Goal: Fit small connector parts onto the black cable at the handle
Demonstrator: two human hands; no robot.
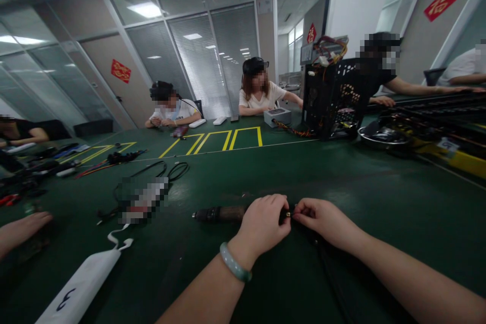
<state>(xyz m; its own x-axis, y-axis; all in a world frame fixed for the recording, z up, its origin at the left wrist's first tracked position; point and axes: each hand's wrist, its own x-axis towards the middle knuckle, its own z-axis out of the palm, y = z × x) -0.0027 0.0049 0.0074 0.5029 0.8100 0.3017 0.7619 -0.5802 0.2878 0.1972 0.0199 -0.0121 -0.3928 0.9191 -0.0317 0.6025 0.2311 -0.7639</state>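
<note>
A dark cylindrical tool (218,213) lies on the green table (341,172) in front of me, its tip pointing left. My left hand (264,223), with a pale green bangle on the wrist, is wrapped round the tool's right end. My right hand (317,215) pinches a small metal-tipped piece (289,214) at that same end, where a black cable (330,273) runs back toward me. Both hands touch at the joint; what sits between the fingers is mostly hidden.
A white pouch (81,283) lies front left, beside another person's hand (23,228). Black cables (167,169) and a blurred object (142,200) lie left of centre. An open computer case (332,98) and parts stand at the back right. Several people sit round the table.
</note>
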